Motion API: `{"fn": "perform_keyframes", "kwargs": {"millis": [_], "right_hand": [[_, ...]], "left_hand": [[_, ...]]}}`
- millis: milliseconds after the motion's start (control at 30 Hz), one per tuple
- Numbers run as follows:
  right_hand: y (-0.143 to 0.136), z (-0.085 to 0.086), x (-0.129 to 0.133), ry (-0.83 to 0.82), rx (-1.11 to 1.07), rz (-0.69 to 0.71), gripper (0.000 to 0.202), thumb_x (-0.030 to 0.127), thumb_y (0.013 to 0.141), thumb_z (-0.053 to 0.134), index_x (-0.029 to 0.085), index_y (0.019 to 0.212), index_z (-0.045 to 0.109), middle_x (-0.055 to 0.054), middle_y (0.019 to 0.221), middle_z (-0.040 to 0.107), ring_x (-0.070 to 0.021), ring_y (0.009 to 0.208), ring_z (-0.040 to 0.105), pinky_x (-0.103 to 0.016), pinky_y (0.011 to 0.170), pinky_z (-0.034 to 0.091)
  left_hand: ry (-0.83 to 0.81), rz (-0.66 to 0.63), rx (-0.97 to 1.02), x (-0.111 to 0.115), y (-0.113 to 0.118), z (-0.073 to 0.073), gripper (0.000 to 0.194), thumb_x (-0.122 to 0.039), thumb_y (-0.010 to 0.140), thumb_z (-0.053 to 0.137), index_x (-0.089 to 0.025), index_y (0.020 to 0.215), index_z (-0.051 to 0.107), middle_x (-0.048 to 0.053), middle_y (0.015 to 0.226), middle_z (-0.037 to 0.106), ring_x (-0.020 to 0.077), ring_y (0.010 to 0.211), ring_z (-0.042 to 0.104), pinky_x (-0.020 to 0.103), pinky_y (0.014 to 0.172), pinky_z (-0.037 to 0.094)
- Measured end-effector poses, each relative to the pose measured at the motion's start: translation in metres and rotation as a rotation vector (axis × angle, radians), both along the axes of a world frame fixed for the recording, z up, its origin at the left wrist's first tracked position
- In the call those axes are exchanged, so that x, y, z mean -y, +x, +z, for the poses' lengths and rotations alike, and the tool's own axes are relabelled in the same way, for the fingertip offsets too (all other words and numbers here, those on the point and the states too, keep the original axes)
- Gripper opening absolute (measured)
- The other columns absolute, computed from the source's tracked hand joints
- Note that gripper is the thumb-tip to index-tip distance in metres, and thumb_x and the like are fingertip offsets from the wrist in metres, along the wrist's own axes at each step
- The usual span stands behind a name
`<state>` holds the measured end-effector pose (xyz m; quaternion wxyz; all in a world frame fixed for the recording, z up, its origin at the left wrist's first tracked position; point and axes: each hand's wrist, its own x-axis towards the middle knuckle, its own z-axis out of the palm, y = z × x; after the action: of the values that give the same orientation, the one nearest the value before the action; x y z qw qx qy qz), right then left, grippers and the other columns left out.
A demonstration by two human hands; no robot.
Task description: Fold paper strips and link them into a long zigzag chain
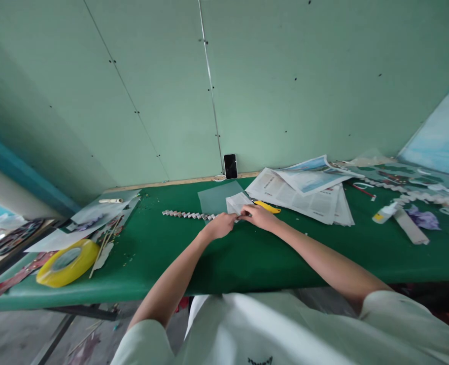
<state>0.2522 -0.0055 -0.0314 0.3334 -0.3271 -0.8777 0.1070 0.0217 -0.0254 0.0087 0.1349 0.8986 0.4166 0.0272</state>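
My left hand [221,226] is closed, its fingers pinched round the right end of a zigzag folded-paper chain [186,215]. The rest of that chain lies on the green tabletop, stretching to the left. Against the left fingertips, my right hand [261,217] is also closed, pinching at the same end of the chain; the exact spot is small and partly covered by fingers. Just beyond the fingers lies a small white paper [235,202], over a translucent sheet [212,196]. Scissors with a yellow handle [268,207] rest beside my right hand, their blades partly hidden.
A phone [231,166] leans against the wall. Newspapers [304,203] spread to the right, near a glue bottle [384,213] and a purple crumpled piece [422,218]. On the left lie a yellow tape roll [68,263], thin sticks [104,246] and paper sheets. The table's front edge is near my body.
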Motion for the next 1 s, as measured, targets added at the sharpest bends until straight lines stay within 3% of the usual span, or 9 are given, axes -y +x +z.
{"fn": "perform_keyframes", "kwargs": {"millis": [233, 400, 1000], "right_hand": [[0.0005, -0.0074, -0.0014, -0.127, -0.200, 0.005, 0.024, 0.044, 0.101, 0.066, 0.023, 0.113, 0.068, -0.007, 0.094, 0.078, -0.0237, 0.085, 0.075, -0.034, 0.077, 0.057], [0.0015, -0.0096, -0.0054, -0.122, -0.296, 0.002, 0.030, 0.050, 0.098, 0.068, 0.022, 0.096, 0.077, -0.007, 0.081, 0.077, -0.0237, 0.074, 0.072, -0.034, 0.070, 0.057], [-0.0022, -0.0035, 0.0011, -0.328, -0.503, -0.002, 0.032, 0.053, 0.090, 0.077, 0.022, 0.089, 0.084, -0.008, 0.082, 0.082, -0.0302, 0.078, 0.079, -0.038, 0.069, 0.064]], "left_hand": [[-0.026, 0.011, 0.139, -0.0002, -0.0043, -0.0028, 0.038, -0.006, 0.090, 0.045, -0.019, 0.117, 0.068, 0.007, 0.083, 0.073, 0.0244, 0.081, 0.069, 0.028, 0.077, 0.047], [-0.022, 0.006, 0.203, -0.0001, -0.0057, -0.0040, 0.034, -0.004, 0.092, 0.044, -0.020, 0.111, 0.068, 0.006, 0.081, 0.072, 0.0227, 0.075, 0.067, 0.027, 0.071, 0.044], [-0.032, -0.007, 0.237, -0.0045, -0.0081, -0.0060, 0.030, -0.005, 0.091, 0.042, -0.018, 0.105, 0.066, 0.006, 0.081, 0.071, 0.0214, 0.073, 0.065, 0.026, 0.070, 0.044]]}}
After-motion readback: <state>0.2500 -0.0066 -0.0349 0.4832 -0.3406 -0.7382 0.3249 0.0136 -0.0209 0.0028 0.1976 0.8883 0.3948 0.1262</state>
